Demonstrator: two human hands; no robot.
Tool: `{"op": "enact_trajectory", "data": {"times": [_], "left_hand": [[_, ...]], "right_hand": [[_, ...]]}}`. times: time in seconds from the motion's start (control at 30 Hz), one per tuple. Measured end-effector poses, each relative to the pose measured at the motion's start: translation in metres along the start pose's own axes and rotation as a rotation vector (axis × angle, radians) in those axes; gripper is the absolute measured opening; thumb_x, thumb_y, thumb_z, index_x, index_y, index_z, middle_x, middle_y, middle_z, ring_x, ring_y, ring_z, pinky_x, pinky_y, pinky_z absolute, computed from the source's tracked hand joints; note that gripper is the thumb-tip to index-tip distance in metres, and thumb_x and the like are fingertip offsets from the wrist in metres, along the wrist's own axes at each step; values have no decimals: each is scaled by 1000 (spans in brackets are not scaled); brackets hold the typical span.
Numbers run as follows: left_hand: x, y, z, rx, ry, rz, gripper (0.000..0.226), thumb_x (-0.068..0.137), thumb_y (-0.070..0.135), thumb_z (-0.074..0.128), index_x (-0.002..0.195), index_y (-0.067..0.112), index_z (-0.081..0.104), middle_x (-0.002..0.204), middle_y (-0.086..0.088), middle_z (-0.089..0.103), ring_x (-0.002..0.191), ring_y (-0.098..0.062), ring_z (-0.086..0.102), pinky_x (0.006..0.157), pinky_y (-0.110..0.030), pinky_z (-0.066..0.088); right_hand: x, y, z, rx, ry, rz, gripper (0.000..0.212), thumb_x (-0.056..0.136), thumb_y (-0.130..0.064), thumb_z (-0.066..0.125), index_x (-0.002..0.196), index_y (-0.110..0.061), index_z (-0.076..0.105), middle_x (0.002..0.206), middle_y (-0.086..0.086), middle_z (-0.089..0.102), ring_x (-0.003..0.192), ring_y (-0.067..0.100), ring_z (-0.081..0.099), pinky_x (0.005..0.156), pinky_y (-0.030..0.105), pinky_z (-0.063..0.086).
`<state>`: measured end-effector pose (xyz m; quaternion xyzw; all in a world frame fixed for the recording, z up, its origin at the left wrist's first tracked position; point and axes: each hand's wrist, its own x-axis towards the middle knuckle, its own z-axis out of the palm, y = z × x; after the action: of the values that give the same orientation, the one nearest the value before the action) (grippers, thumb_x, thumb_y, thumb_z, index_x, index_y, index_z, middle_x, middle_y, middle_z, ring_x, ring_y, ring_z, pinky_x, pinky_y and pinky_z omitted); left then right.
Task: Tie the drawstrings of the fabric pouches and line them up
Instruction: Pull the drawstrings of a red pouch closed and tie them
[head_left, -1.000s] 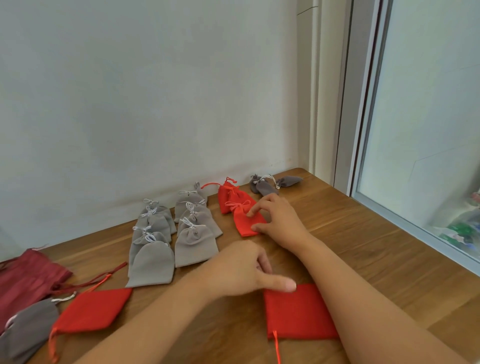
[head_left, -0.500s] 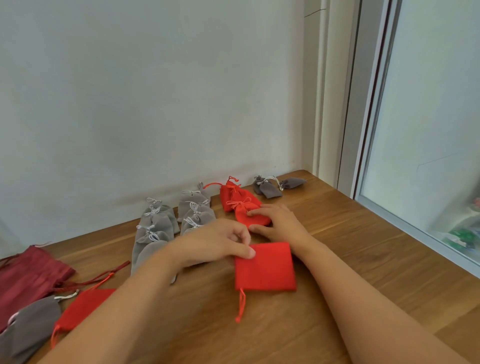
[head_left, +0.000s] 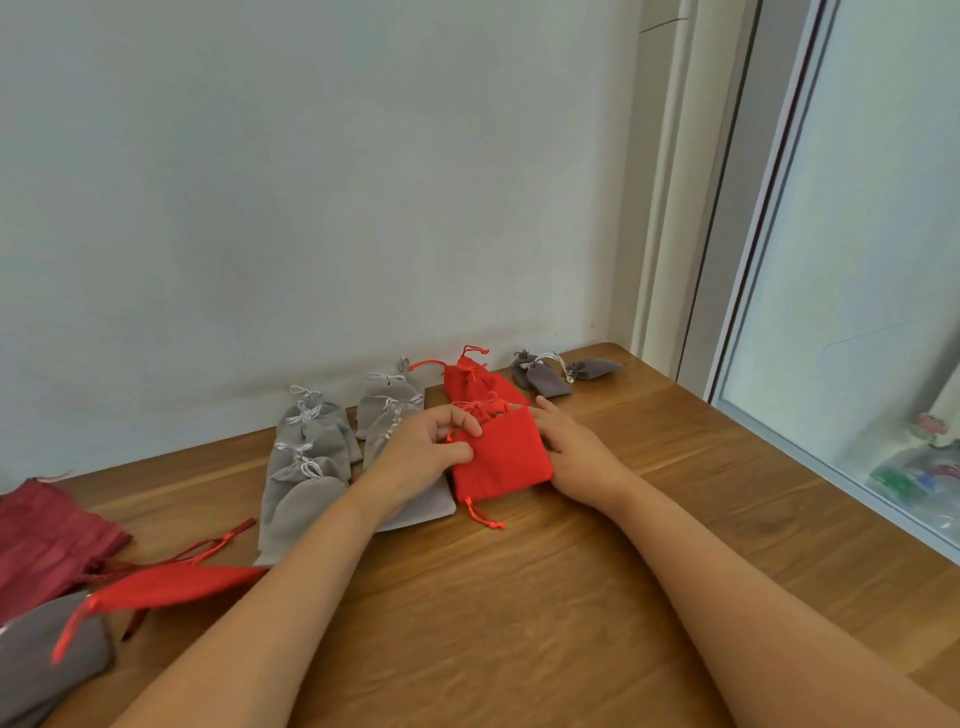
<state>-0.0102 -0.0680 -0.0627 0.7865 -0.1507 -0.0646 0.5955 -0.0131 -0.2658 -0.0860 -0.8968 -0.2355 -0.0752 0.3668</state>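
Head view: red pouch, slid up from lower frame, now joins the red row at centre. Left hand pinches its edge, right hand lies flat alongside. Placement appears nearly done.

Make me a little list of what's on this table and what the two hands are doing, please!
Surface: wooden table
Left hand: pinches the left edge of the red pouch
Right hand: lies open against that pouch's right edge
Red pouch: flat, one cord trailing from its near edge
Lined up by the wall: grey pouches in two rows, tied red pouches, small dark grey pouches
Waiting at the far left: dark red pouch, loose red pouch, loose grey pouch
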Motion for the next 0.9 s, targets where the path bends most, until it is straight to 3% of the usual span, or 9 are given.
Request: {"op": "enact_trajectory", "data": {"times": [0.1, 0.17, 0.27, 0.37, 0.47, 0.57, 0.67, 0.8, 0.9], "left_hand": [[-1, -4, 3, -56, 39, 9, 30, 85, -13, 55, 87, 16, 62, 76, -2, 62, 73, -14, 54, 66, -25, 45], [-2, -6, 3, -107, 51, -2, 29, 86, -13, 54, 92, 15, 61, 81, -4, 63, 75, -15, 56, 68, -24, 49], [-1, -6, -1, -238, 60, -34, 27, 88, -12, 53, 96, 12, 60, 87, -5, 64, 77, -15, 60, 70, -25, 52], [1, -7, -6, -360, 72, -67, 26, 88, -11, 54, 99, 11, 61, 96, -8, 65, 83, -18, 63, 77, -31, 55], [2, -7, -7, -443, 64, -72, 26, 87, -12, 54, 97, 11, 61, 93, -5, 66, 81, -16, 63, 77, -33, 54], [3, -7, -9, -540, 66, -84, 26, 88, -13, 52, 97, 10, 61, 89, -6, 65, 79, -16, 63, 73, -31, 55], [3, -8, -9, -525, 69, -88, 26, 87, -12, 53, 98, 11, 61, 90, -7, 65, 81, -18, 64, 79, -36, 55], [3, -7, -9, -552, 77, -97, 26, 87, -13, 53, 97, 10, 61, 87, -6, 64, 79, -17, 63, 75, -32, 55], [5, -5, -12, -671, 93, -109, 26, 88, -14, 50, 95, 9, 60, 84, -7, 61, 76, -16, 60, 69, -26, 55]], "right_hand": [[4, -1, -1, 46, 81, 127, 28, 97, -11, 51, 120, -16, 65, 127, -3, 56, 115, 3, 49, 97, 17, 35], [11, -2, 3, 14, 144, 179, 22, 94, -13, 54, 113, -12, 66, 119, 2, 55, 105, 14, 55, 88, 26, 43], [23, -4, 9, -128, 183, 190, 20, 92, -14, 55, 110, -12, 63, 116, -4, 46, 92, 13, 52, 69, 24, 40], [32, -11, 15, -147, 191, 149, 13, 93, -13, 53, 90, -22, 61, 103, 1, 59, 92, 22, 58, 70, 34, 42], [36, -10, 18, -145, 221, 201, 34, 92, -10, 52, 73, -36, 39, 89, 9, 65, 87, 30, 59, 69, 39, 43], [37, -11, 19, -91, 245, 276, 16, 93, -12, 50, 85, -24, 46, 87, 5, 65, 83, 25, 59, 67, 37, 43], [35, -14, 19, 76, 309, 303, 2, 95, -12, 48, 96, -13, 50, 78, -1, 61, 71, 16, 56, 57, 29, 40], [37, -17, 19, 96, 356, 301, 9, 95, -15, 52, 102, -14, 47, 79, -4, 59, 68, 9, 54, 52, 21, 33], [41, -15, 17, 113, 284, 343, 18, 92, -15, 58, 105, -14, 46, 86, -4, 59, 75, 11, 55, 56, 21, 36]]}}
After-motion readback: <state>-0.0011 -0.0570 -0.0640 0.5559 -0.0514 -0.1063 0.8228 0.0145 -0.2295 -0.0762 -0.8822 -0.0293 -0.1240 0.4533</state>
